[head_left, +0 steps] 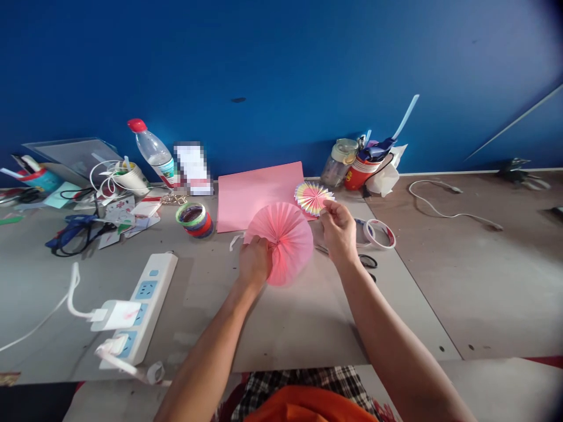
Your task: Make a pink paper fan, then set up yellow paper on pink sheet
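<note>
A large pink pleated paper rosette (292,231) is spread into a round disc above the grey table. My left hand (255,262) is closed on it near its centre, from the left side. My right hand (341,231) pinches the edge of a smaller pleated rosette (311,198), striped yellow, white and pink, just beyond the large one at its upper right. Pink paper (259,190) lies behind both rosettes. Black-handled scissors (368,261) lie partly hidden under my right wrist, and a roll of tape (387,241) rests to the right of that hand.
At the left are a power strip (147,305) with plugs, a glue gun (73,230), tape rolls stacked (200,225) and a red-capped bottle (156,152). At the back right stand a jar (336,167) and a red cup (358,174) of tools. A white cable (435,205) lies farther right.
</note>
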A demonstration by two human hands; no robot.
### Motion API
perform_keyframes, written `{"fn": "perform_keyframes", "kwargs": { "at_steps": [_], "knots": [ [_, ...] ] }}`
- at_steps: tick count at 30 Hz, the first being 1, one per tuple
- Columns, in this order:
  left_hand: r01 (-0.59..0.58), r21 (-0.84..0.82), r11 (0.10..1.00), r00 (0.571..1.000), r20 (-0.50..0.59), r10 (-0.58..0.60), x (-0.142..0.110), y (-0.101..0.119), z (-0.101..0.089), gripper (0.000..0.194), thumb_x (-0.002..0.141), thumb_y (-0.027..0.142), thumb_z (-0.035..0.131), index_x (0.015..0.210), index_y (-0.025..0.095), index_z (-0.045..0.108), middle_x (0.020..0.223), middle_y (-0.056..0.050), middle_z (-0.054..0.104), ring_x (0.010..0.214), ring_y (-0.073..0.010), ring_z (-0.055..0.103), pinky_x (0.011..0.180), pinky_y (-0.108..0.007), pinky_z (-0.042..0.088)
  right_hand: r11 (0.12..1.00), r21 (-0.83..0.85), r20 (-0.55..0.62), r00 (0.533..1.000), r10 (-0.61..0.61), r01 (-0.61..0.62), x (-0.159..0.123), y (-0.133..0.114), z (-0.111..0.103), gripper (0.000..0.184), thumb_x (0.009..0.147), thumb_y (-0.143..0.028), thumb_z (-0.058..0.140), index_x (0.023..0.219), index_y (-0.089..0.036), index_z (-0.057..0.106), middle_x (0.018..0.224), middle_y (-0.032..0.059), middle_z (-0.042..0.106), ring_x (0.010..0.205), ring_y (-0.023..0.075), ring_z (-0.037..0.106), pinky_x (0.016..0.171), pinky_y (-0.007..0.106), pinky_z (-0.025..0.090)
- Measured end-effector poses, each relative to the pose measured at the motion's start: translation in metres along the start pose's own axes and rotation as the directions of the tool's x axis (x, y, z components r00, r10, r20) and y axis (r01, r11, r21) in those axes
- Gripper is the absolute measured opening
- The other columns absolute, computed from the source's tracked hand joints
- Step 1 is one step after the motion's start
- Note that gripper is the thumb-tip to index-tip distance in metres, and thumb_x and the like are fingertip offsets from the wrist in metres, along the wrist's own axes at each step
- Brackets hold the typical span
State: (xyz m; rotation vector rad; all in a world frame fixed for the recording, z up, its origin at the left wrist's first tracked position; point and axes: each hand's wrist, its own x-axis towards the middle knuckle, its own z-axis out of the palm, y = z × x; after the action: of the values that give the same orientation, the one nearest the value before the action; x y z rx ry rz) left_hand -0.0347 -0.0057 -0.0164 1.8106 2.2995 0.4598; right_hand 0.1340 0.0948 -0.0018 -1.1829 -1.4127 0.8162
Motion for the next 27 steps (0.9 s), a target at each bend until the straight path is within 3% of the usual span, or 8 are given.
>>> {"fn": "perform_keyframes", "kwargs": {
  "at_steps": [4,6,11,14,20,24,27],
  "knots": [
    [0.007,0.02,1.0,1.0,0.009,-0.007,0.001,-0.001,0.0,0.023,0.087,0.021,0.043,0.085,0.018,0.066,0.089,-0.006,0.066,0.082,-0.0201,0.062,0.077,-0.033,0.041,0.985,0.087,0.049,0.988,0.144,-0.148,-0.004,0.006,0.011,0.035,0.075,-0.033,0.053,0.103,-0.016,0.061,0.091,0.0045,0.065,0.078,0.0161,0.057,0.075,0.03,0.046],
    [0.006,0.019,1.0,1.0,0.006,-0.007,0.001,0.0,0.0,0.022,0.087,0.022,0.044,0.084,0.019,0.066,0.089,-0.006,0.067,0.084,-0.0205,0.062,0.078,-0.033,0.041,0.96,0.121,0.14,0.962,0.236,-0.253,-0.01,0.002,0.018,0.034,0.072,-0.034,0.055,0.1,-0.016,0.063,0.087,0.0046,0.066,0.078,0.0173,0.058,0.072,0.03,0.047],
    [-0.003,0.015,1.0,0.999,-0.035,0.004,0.002,-0.001,0.0,0.022,0.086,0.021,0.043,0.082,0.018,0.064,0.088,-0.007,0.066,0.087,-0.0203,0.062,0.079,-0.033,0.042,0.738,0.352,0.436,0.799,0.415,-0.576,-0.016,-0.009,0.024,0.028,0.07,-0.037,0.058,0.089,-0.018,0.063,0.077,0.0044,0.068,0.076,0.0197,0.063,0.066,0.03,0.049],
    [0.001,0.009,1.0,0.999,-0.055,0.0,0.002,-0.003,0.001,0.021,0.086,0.021,0.043,0.082,0.017,0.063,0.09,-0.007,0.065,0.085,-0.0193,0.061,0.078,-0.032,0.042,0.638,0.41,0.523,0.741,0.421,-0.651,-0.014,-0.009,0.023,0.024,0.068,-0.035,0.062,0.085,-0.018,0.063,0.072,0.004,0.067,0.075,0.0199,0.064,0.064,0.029,0.05],
    [-0.015,-0.086,0.996,0.989,-0.146,0.002,0.006,-0.012,0.006,0.018,0.084,0.02,0.044,0.079,0.018,0.062,0.086,-0.007,0.063,0.079,-0.018,0.059,0.073,-0.03,0.043,0.533,0.357,0.703,0.597,0.387,-0.767,-0.024,-0.002,0.037,0.027,0.068,-0.037,0.066,0.084,-0.016,0.066,0.069,0.0051,0.068,0.076,0.0217,0.065,0.065,0.032,0.051],
    [-0.029,-0.234,0.972,0.994,-0.105,0.005,0.006,-0.012,0.004,0.017,0.085,0.023,0.047,0.077,0.019,0.062,0.082,-0.003,0.063,0.078,-0.0159,0.059,0.073,-0.029,0.047,0.526,0.387,0.762,0.584,0.28,-0.757,-0.03,0.001,0.039,0.028,0.065,-0.031,0.07,0.089,-0.017,0.067,0.076,0.0042,0.07,0.076,0.0201,0.065,0.068,0.032,0.051],
    [-0.016,-0.255,0.967,0.999,-0.036,0.007,0.002,-0.012,0.001,0.018,0.09,0.029,0.049,0.093,0.02,0.064,0.094,-0.004,0.065,0.085,-0.0171,0.06,0.076,-0.033,0.051,0.504,0.424,0.756,0.6,0.26,-0.753,-0.03,-0.001,0.034,0.032,0.063,-0.027,0.073,0.094,-0.019,0.066,0.087,0.0037,0.07,0.077,0.017,0.065,0.076,0.032,0.051]
  ]
}}
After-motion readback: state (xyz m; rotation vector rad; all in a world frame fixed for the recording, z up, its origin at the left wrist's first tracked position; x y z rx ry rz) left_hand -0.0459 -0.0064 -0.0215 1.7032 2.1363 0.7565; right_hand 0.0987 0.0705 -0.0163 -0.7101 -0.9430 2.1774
